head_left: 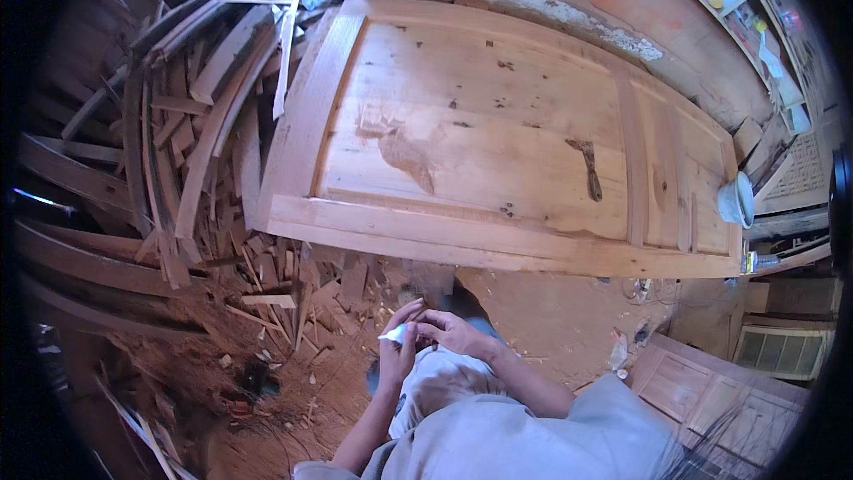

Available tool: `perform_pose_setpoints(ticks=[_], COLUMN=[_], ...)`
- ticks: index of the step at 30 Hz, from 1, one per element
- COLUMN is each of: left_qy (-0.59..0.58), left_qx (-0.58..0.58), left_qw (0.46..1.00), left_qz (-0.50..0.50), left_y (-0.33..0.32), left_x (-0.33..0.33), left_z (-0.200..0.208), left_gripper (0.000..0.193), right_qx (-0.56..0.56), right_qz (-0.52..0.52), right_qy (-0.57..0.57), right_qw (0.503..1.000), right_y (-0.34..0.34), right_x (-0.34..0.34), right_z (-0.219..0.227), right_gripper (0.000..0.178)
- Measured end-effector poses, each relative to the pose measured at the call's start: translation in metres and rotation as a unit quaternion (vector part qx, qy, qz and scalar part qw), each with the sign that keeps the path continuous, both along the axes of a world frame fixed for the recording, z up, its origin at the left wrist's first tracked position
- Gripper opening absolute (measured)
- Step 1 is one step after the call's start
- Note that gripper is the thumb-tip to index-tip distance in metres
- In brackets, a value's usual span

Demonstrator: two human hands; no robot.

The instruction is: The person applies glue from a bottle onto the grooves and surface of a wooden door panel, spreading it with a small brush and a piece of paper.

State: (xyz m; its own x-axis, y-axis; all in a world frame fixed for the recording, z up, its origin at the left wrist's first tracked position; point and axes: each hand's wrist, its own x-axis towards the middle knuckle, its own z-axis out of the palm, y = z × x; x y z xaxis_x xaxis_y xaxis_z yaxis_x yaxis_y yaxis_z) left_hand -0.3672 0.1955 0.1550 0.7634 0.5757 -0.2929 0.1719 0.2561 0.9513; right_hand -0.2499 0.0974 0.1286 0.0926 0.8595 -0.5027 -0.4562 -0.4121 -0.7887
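Observation:
My left hand is closed around a small white thing with a pointed end, whose kind I cannot make out. Close against it, my right hand has its fingers bent and pinched together at the left fingertips. Whatever lies between the right fingers is hidden. Both hands are held in front of my body, short of the near edge of a large panelled wooden door that lies flat. Dark knots and a brownish smeared patch mark its face.
On the door are a dark elongated shape and, at the right end, a pale bucket. A small bottle stands by that corner. Offcuts and planks pile up on the left. Another panelled wooden piece lies low at the right.

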Motion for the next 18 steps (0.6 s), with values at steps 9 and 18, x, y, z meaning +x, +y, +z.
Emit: perform_pose_setpoints(ticks=[9, 18], left_qy=[0.057, 0.158], left_qx=[0.055, 0.006], left_qw=[0.973, 0.908], left_qz=[0.218, 0.388], left_y=[-0.005, -0.003], left_x=[-0.017, -0.071], left_z=[-0.040, -0.145], left_gripper=[0.037, 0.043], right_qx=[-0.119, -0.439], right_qz=[-0.102, -0.153], right_qy=[-0.418, -0.662], right_qw=[0.895, 0.588], right_y=[-0.067, -0.184], right_x=[0.140, 0.352], right_z=[-0.032, -0.083], right_gripper=[0.026, 0.063])
